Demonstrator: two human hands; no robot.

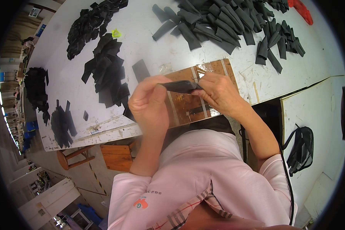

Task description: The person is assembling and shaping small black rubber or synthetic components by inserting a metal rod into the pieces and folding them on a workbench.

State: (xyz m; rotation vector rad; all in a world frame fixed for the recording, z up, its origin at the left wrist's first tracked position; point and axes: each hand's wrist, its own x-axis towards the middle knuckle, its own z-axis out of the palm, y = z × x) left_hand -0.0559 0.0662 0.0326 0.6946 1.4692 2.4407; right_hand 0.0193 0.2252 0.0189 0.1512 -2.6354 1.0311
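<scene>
A folded strip of black, fabric-like material (179, 86) stretches between my two hands, above a brown wooden board. Its left end is pinched by my left hand (151, 102), thumb and fingers closed. At the other end, the closed fingers of my right hand (221, 92) grip it. The board (180, 108) has pale strips across it and a shiny, worn surface; it lies at the table's near edge. Just beyond my left hand, a single flat dark piece (141, 70) rests on the table.
Dark grey folded tubes (218, 23) are heaped at the far side of the white table (142, 42). Flat black pieces (107, 73) are piled on the left. Red cloth (301, 11) lies far right. Stools (115, 156) stand below; a black mesh bag (302, 147) is at right.
</scene>
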